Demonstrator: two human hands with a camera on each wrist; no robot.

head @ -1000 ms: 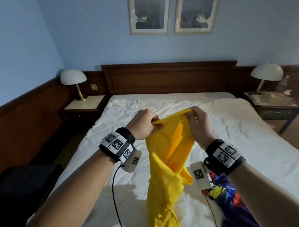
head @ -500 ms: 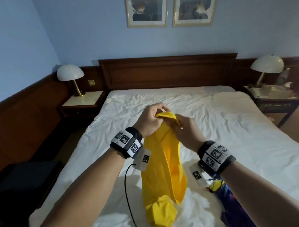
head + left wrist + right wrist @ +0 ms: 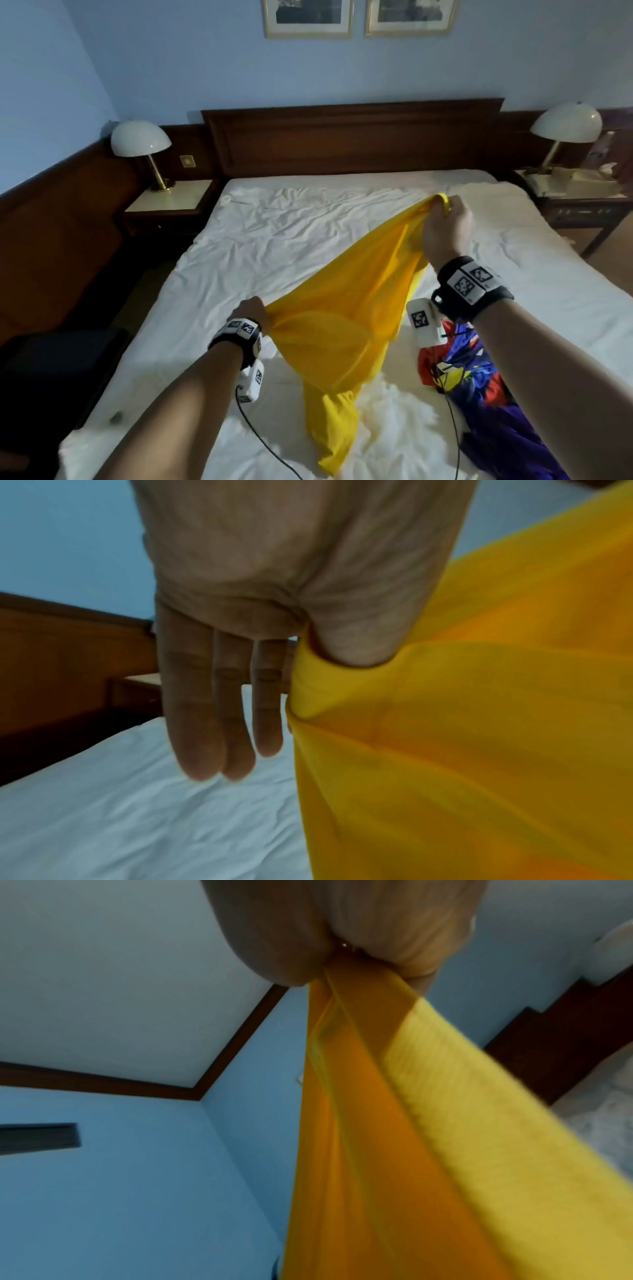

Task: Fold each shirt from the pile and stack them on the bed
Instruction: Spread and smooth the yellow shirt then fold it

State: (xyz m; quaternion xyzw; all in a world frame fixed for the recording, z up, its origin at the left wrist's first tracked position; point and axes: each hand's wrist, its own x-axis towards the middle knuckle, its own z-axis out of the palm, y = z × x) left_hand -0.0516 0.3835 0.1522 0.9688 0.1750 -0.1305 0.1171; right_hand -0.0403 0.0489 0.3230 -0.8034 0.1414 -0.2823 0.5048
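Hands now apart, left hand (image 3: 251, 313) and right hand (image 3: 445, 226) pinching yellow shirt (image 3: 346, 329) taut

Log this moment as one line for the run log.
step: spreading yellow shirt | left hand: pinches edge | right hand: grips raised end | bed: shirt tail touching

yellow shirt (image 3: 346, 329), white bed (image 3: 274, 253), blue wall (image 3: 171, 68)

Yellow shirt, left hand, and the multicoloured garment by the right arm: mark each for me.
yellow shirt (image 3: 346, 318), head view, on the stretched middle of the cloth.
left hand (image 3: 251, 313), head view, on the back of the hand.
multicoloured garment (image 3: 479, 380), head view, on its purple patterned part.
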